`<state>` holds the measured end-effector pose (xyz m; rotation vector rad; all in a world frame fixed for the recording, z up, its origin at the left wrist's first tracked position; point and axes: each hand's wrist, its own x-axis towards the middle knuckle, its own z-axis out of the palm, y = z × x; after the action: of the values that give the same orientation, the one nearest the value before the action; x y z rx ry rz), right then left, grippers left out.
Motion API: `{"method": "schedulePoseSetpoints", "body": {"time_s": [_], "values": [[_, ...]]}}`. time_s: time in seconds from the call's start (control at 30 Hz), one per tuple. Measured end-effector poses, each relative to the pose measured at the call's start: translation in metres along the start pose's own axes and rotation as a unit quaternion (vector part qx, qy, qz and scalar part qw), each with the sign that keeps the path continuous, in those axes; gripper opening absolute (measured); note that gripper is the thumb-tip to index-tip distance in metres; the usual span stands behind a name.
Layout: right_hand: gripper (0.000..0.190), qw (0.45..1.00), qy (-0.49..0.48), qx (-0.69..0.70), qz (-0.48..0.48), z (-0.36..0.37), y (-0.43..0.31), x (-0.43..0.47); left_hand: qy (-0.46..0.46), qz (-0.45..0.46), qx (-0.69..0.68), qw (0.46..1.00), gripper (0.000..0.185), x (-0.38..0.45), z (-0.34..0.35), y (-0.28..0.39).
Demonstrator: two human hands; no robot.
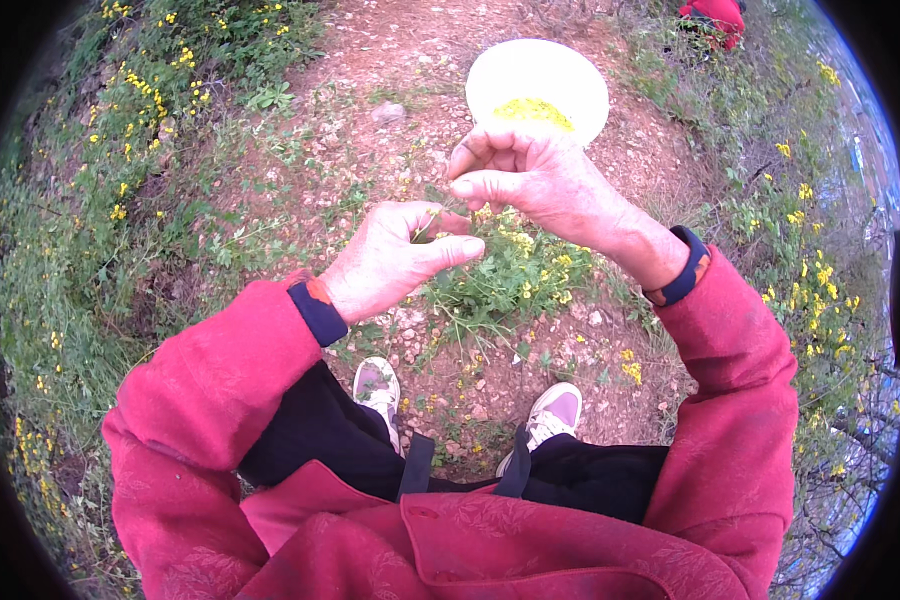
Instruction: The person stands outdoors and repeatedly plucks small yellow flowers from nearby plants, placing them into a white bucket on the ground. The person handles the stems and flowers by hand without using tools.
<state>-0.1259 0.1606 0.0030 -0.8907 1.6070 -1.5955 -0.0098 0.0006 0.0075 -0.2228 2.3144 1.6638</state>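
My left hand (412,251) is closed around a thin green plant stem (426,225), its thumb pointing right. Just above and to the right, my right hand (521,172) has its thumb and fingers curled close together; whether something small is between them cannot be told. Beneath both hands a leafy bunch of cut plants with yellow flowers (525,274) lies on the ground. Behind my right hand stands a round white container (540,71), partly covered by that hand, with a layer of yellow petals or flower heads (534,111) inside.
Reddish stony soil (390,45) runs between flowering bushes at left (142,97) and right (810,292). A grey stone (388,113) lies left of the container. My shoes (555,412) are below the plants. Something red (720,19) is at the top right.
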Motion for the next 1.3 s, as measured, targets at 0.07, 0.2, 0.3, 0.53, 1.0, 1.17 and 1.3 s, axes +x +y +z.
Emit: {"method": "schedulePoseSetpoints", "body": {"time_s": [0.07, 0.2, 0.3, 0.53, 1.0, 1.17, 1.3], "values": [[0.017, 0.999, 0.024, 0.025, 0.035, -0.006, 0.004, -0.001, 0.023, 0.047, -0.018, 0.998, 0.028, 0.001, -0.002, 0.001], [0.019, 0.993, 0.059, 0.091, 0.053, -0.017, 0.013, 0.002, 0.041, 0.006, -0.018, 0.999, 0.032, -0.002, -0.013, 0.004], [0.023, 0.986, 0.049, 0.131, 0.085, -0.019, 0.017, 0.002, 0.050, 0.008, -0.083, 0.995, 0.021, -0.003, -0.015, 0.003], [0.030, 0.956, 0.000, 0.243, 0.165, -0.014, 0.008, -0.003, 0.045, 0.026, -0.031, 0.998, 0.010, -0.003, -0.013, 0.001], [0.015, 0.991, 0.066, 0.045, 0.112, -0.028, 0.021, -0.005, 0.083, 0.062, -0.068, 0.992, 0.013, -0.002, -0.013, 0.002], [0.015, 0.992, 0.030, 0.086, 0.092, -0.035, 0.025, -0.008, 0.088, 0.075, -0.040, 0.993, 0.016, -0.003, -0.013, 0.006], [0.013, 0.988, 0.020, 0.117, 0.100, -0.043, 0.025, -0.011, 0.079, 0.068, 0.026, 0.994, 0.017, -0.007, -0.013, 0.007]]}}
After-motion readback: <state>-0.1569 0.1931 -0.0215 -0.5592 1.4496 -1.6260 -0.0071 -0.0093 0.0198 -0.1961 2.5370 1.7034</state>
